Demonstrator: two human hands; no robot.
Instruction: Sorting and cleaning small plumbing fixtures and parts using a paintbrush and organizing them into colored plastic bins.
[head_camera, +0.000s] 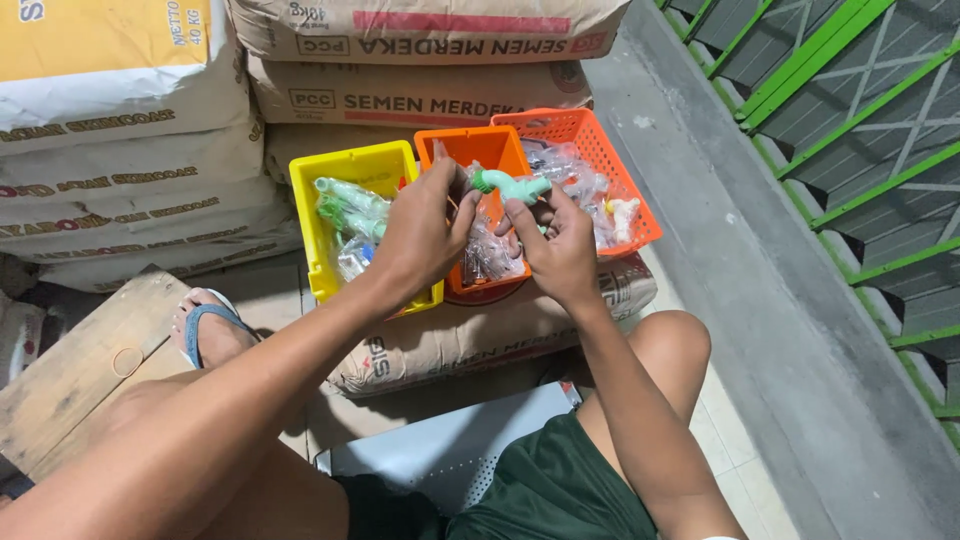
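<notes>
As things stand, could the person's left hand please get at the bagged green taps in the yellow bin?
Probably yes. The left hand hovers just right of the yellow bin, whose top is open, and nothing covers the bagged green taps. Its fingers, though, are busy on the green tap shared with the right hand.

Left hand (420, 235) covers the near end of the green plastic tap (510, 185), so the grip there is hidden; right hand (555, 245) fingertips partly mask its underside. Orange bin (470, 150) front wall and contents mostly behind both hands. Bagged parts in the orange basket (590, 130) too small and glary to identify. Stacked sacks (120, 130) cut off at top and left edges. Foot in blue sandal (205, 325) partly behind the left forearm.
</notes>
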